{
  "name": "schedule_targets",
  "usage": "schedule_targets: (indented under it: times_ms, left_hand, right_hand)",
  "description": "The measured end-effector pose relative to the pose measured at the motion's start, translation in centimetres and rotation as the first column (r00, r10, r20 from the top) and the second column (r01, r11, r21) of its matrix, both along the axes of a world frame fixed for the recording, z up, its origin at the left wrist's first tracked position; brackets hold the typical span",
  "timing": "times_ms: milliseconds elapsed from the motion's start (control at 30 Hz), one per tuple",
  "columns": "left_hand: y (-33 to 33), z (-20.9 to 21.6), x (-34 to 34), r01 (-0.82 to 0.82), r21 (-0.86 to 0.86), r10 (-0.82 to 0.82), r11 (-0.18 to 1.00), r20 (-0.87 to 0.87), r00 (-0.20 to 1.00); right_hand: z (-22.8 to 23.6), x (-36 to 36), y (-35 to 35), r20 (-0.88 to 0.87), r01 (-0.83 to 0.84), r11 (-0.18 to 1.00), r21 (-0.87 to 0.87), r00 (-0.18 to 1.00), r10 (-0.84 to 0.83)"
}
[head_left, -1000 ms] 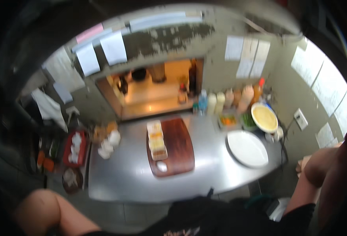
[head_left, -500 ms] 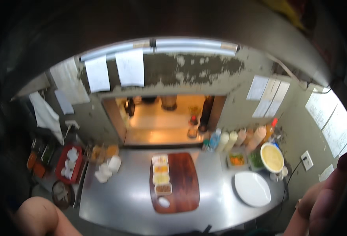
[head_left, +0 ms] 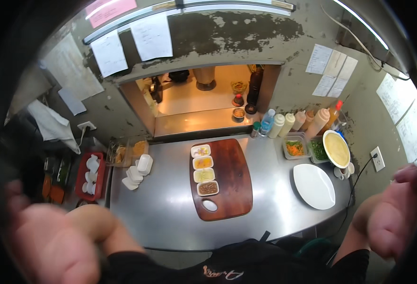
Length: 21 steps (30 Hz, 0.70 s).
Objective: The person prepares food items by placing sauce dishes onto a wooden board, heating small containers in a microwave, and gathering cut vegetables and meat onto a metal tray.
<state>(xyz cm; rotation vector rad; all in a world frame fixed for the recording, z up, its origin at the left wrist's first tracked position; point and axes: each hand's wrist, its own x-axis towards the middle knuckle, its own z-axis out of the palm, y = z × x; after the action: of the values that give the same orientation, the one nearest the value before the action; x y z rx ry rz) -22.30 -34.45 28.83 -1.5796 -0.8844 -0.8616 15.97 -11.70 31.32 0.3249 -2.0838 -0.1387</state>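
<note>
Here, four small white dishes (head_left: 208, 194) line the left part of a wooden board (head_left: 232, 189), ahead of and between both hands; the closest holds something brown and chunky, the others pale, orange-yellow and mixed bits. Beyond the left hand (head_left: 52, 244), a red tray (head_left: 99, 182) holds white cups (head_left: 92, 164). That hand is blurred, palm spread wide and bare. Inward from the right hand (head_left: 393, 220) lies an oval white plate (head_left: 315, 187); whether that hand is spread or curled I cannot tell. Past the plate, a clear tub (head_left: 288, 137) contains orange and green shreds, a second tub (head_left: 318, 161) chopped greens, and a round bowl (head_left: 324, 142) something smooth and pale yellow. The board is reddish and round-cornered, the table (head_left: 161, 213) shiny steel.
</note>
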Motion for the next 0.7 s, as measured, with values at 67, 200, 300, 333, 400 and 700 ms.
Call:
schedule_targets:
  times_ms: [67, 200, 300, 333, 400, 700]
  left_hand:
    - [2.3, -3.5, -0.4, 0.159, 0.014, -0.154, 0.987, 0.326, 0.933]
    - [7.9, -18.6, -0.3, 0.611, -0.271, -0.049, 0.743, 0.889, 0.455]
    - [9.0, -28.7, 4.0, 0.847, -0.345, 0.27, 0.404, 0.93, 0.25]
    - [8.8, -30.9, 4.8, 0.866, -0.414, 0.329, 0.28, 0.889, 0.318]
    - [7.7, -33.0, 5.5, 0.833, -0.513, 0.37, 0.206, 0.829, 0.419]
    - [7.9, -34.5, -1.7, 0.39, -0.861, 0.655, 0.327, 0.504, 0.563]
  right_hand:
    - [-5.8, -2.1, 1.0, -0.013, 0.073, 0.982, -0.174, 0.997, -0.077]
    - [-23.7, -6.7, 1.7, 0.336, 0.225, 0.674, -0.703, 0.941, 0.036]
    - [-30.2, -6.3, -1.2, 0.609, 0.499, 0.397, -0.771, 0.759, 0.23]
    - [-31.1, -5.4, -1.6, 0.706, 0.597, 0.389, -0.702, 0.655, 0.269]
    - [-31.9, -3.5, -1.8, 0.753, 0.648, 0.387, -0.656, 0.592, 0.286]
    - [-32.6, -2.0, 0.0, 0.953, 0.842, 0.448, -0.302, 0.264, 0.146]
